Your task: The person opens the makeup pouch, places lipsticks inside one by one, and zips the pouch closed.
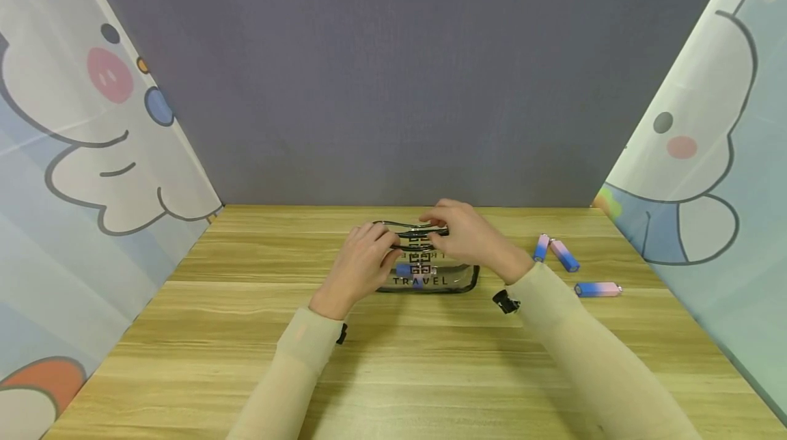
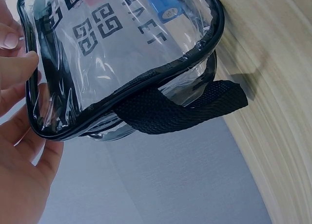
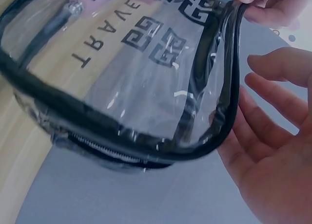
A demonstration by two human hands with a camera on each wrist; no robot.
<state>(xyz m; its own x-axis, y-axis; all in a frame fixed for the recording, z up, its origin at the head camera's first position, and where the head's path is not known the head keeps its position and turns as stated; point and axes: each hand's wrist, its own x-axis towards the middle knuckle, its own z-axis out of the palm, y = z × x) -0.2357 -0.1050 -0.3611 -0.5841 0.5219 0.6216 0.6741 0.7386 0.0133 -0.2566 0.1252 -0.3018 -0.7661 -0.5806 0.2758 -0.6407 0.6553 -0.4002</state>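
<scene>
A clear plastic travel pouch (image 1: 458, 277) with black trim and the word TRAVEL stands upright mid-table. Blue-and-pink pieces show through its wall, among them a blue one (image 2: 163, 4) in the left wrist view. My left hand (image 1: 363, 259) pinches the pouch's upper edge near its left end. At the right end of that edge, my right hand (image 1: 467, 235) has thumb and fingers spread; some fingers (image 3: 248, 136) lie behind the clear plastic, and the thumb is off the trim. A black strap (image 2: 156, 112) loops from the pouch's side, and a zipper (image 3: 105, 148) runs along it.
Right of the pouch lie three small pink-and-blue sticks with metal ends: one (image 1: 541, 247) beside another (image 1: 564, 255), and a third (image 1: 598, 289) nearer me. A grey panel (image 1: 393, 85) closes off the wooden table's (image 1: 406, 372) back; cartoon-printed curtains (image 1: 80, 173) flank it.
</scene>
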